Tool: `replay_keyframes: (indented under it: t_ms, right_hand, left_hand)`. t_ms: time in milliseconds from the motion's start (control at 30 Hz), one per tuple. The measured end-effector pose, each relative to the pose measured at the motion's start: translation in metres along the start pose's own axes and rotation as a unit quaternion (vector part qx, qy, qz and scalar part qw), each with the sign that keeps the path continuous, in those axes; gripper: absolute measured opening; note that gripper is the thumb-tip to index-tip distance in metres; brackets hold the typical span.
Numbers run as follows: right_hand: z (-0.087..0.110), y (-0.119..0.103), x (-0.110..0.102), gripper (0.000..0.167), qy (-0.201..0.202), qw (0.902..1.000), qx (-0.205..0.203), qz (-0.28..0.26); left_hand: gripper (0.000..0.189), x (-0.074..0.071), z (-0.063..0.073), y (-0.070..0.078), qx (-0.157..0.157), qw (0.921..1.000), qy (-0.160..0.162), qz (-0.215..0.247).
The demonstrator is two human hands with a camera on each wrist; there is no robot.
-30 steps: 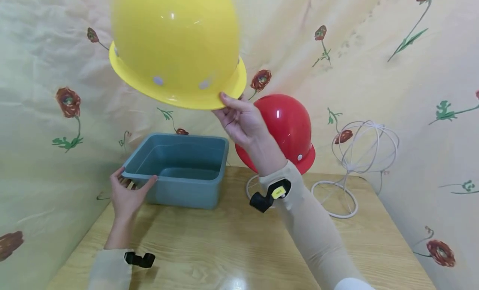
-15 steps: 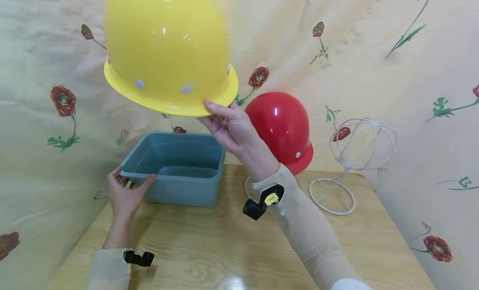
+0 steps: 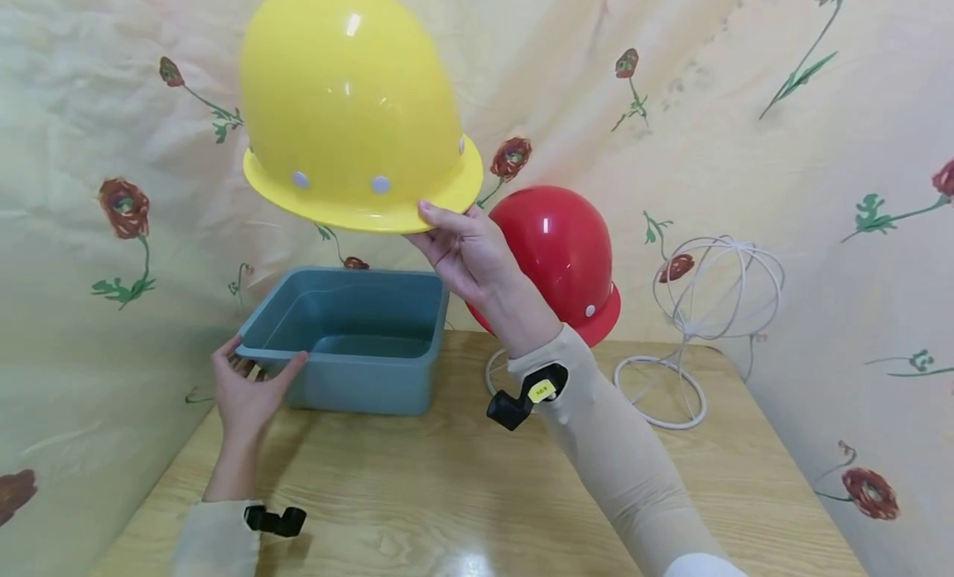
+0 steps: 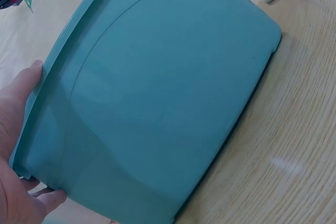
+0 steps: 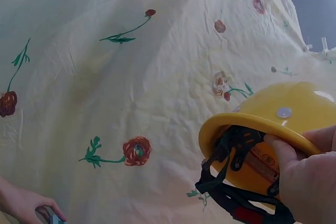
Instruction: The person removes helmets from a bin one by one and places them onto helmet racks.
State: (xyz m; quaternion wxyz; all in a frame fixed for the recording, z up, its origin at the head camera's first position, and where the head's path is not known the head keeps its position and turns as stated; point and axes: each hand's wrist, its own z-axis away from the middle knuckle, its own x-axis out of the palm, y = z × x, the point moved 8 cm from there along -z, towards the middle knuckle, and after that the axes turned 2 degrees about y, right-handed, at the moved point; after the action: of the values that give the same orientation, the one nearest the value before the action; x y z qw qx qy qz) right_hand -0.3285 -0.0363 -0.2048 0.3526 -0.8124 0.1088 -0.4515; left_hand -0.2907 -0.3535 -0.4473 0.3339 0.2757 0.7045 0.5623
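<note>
A yellow hard hat (image 3: 343, 105) is held up in the air, its dome upward. My right hand (image 3: 477, 254) grips its brim, thumb on top and fingers beneath. From the right wrist the yellow hard hat (image 5: 294, 108) shows black inner webbing and a dark strap (image 5: 236, 203) dangling below. Lower left, a blue-green plastic bin (image 3: 365, 382) stands on the wooden table (image 3: 447, 494). My left hand (image 3: 249, 387) holds the bin's near left corner at the rim. In the left wrist view, the thumb lies on the rim of the bin (image 4: 157, 87) and other fingers curl underneath.
Behind my right forearm, a red hard hat (image 3: 562, 246) sits on a stand, partly hidden. To its right is a bare white wire stand (image 3: 689, 337) with a round base. A flower-printed cloth (image 3: 745, 163) surrounds the table at the back and sides.
The yellow hard hat has come lower and appears smaller, its dome now almost wholly in view. My right hand has shifted slightly left and down with it. My left hand stays on the bin.
</note>
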Motion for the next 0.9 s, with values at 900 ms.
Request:
replay_keyframes:
  t_ms: [900]
  right_hand:
    - [0.012,-0.059,-0.016,0.045,0.006,0.9973,-0.069,-0.025]
  left_hand:
    - [0.114,0.001,0.002,-0.001,-0.006,0.9999,0.009,0.000]
